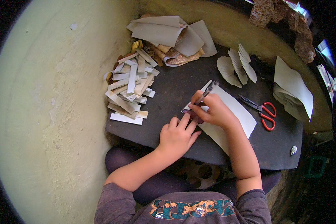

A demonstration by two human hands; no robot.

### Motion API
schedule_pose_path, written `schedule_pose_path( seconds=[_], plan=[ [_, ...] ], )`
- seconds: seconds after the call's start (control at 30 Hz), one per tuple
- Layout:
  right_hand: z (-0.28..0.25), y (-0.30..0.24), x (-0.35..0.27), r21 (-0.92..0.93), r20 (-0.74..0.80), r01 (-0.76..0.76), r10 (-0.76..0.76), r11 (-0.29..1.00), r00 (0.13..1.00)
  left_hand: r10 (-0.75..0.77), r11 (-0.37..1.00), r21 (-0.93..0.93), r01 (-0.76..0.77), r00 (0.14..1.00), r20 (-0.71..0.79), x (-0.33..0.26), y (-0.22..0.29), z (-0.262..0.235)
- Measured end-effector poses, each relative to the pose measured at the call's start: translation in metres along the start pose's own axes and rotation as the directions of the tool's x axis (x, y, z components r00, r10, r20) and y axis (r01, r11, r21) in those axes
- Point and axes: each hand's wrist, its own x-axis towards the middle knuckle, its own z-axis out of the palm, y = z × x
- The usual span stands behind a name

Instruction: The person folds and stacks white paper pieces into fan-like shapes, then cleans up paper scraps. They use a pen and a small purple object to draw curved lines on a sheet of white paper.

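While a dark table (168, 89) fills the middle of the frame, a pale paper sheet (237, 117) slants across its center, red-handled scissors (260, 108) at right. The right hand (215, 110) pinches a pen (210, 89); the left hand (175, 136), fingers loosely spread, rests fingertips by a small purple piece (200, 120) at the sheet's left edge.

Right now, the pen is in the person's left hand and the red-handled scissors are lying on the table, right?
Not quite: the head view shows the pen in the person's right hand. The red-handled scissors are indeed lying on the table.
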Motion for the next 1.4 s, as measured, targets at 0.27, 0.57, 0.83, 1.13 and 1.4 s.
schedule_pose_path(
  seconds=[0.27, 0.57, 0.83, 1.13, 1.4],
  plan=[
    [-0.009, -0.005, -0.004, -0.004, 0.027, -0.096, 0.096, 0.995, 0.995, 0.010, 1.000, -0.003, -0.010, 1.000, 0.020, 0.001, 0.000, -0.005],
    [-0.010, -0.004, -0.006, 0.022, 0.030, -0.113, 0.112, 0.993, 0.993, 0.001, 1.000, -0.020, -0.001, 1.000, 0.016, 0.002, -0.003, -0.002],
    [-0.008, 0.003, -0.007, -0.024, -0.012, 0.051, -0.051, 0.998, 0.999, -0.054, 0.994, -0.093, 0.055, 0.998, 0.014, 0.013, -0.005, 0.005],
    [-0.015, -0.002, -0.013, -0.057, -0.001, 0.020, -0.020, 0.998, 1.000, -0.084, 0.974, -0.214, 0.070, 0.995, -0.058, 0.018, -0.008, 0.009],
    [-0.023, -0.003, -0.018, -0.112, 0.043, 0.000, 0.005, 0.994, 0.999, -0.098, 0.975, -0.209, 0.082, 0.993, -0.069, 0.017, -0.009, 0.009]
  ],
)
